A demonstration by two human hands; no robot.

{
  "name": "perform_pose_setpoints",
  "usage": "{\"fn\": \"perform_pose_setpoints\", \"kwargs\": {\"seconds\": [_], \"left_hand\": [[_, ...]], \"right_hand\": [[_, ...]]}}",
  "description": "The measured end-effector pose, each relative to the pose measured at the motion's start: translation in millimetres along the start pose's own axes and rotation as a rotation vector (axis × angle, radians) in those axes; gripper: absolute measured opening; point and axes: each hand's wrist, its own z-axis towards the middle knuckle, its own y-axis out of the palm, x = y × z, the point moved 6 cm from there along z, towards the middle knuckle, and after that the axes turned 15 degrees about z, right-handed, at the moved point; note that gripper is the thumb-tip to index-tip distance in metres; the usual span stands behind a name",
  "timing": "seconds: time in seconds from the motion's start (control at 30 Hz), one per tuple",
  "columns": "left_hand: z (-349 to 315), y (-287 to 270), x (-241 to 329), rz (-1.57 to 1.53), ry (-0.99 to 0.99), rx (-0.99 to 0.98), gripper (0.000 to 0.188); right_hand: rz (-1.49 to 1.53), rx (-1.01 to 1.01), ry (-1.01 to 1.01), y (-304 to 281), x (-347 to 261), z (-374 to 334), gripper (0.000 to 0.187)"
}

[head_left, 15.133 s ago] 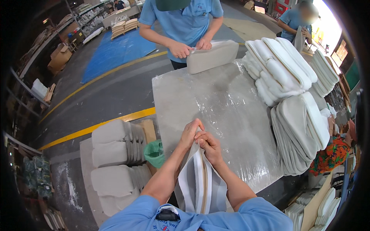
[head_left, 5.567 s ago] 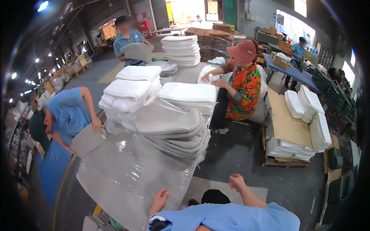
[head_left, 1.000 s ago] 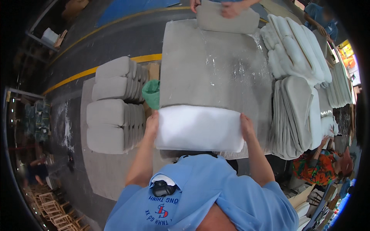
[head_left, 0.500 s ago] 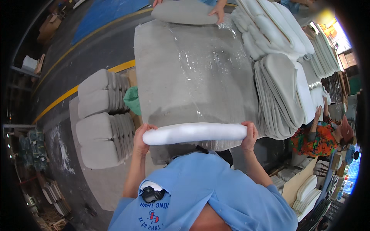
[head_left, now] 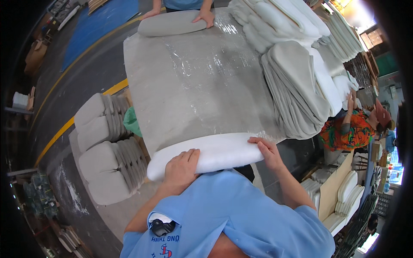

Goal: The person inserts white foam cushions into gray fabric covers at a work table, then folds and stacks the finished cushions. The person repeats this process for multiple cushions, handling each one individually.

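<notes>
A long white cushion pad (head_left: 219, 148) with rounded ends lies along the near edge of the work table, close against my body. Across its left part rests my left hand (head_left: 183, 167), palm down with the fingers stretched flat on the pad. At the pad's right end my right hand (head_left: 267, 154) holds the corner, fingers over the top; its thumb is partly hidden. Beyond the pad spreads the grey table surface (head_left: 189, 90), partly under shiny clear film. Across the table, another person's hands (head_left: 205, 18) touch a grey cushion (head_left: 170, 23).
Grey cushions (head_left: 297, 86) are stacked on the table's right side, with white padding (head_left: 279, 21) behind them. More grey cushions (head_left: 107, 167) stand in rows at left beside a green bag (head_left: 131, 121). A person in a bright patterned top (head_left: 350, 131) works at the right.
The white pad has come down onto the table's near edge and turned its broad face up. My left hand has shifted from its left end onto its top.
</notes>
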Motion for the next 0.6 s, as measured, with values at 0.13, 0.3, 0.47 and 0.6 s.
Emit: {"fn": "perform_pose_setpoints", "kwargs": {"seconds": [0.13,0.3,0.47,0.6], "left_hand": [[-3,11,2,0.056,0.02,0.025,0.064],[3,24,-1,0.079,-0.01,-0.043,0.064],[-5,19,-2,0.048,-0.062,-0.05,0.062],[0,14,7,0.066,-0.062,-0.074,0.062]], "right_hand": [[-0.391,-0.303,0.008,24,-50,2,0.047],[-0.681,-0.583,0.022,92,-45,11,0.068],[-0.445,-0.482,0.415,40,-46,49,0.08],[-0.689,-0.465,0.551,13,1,52,0.076]]}}
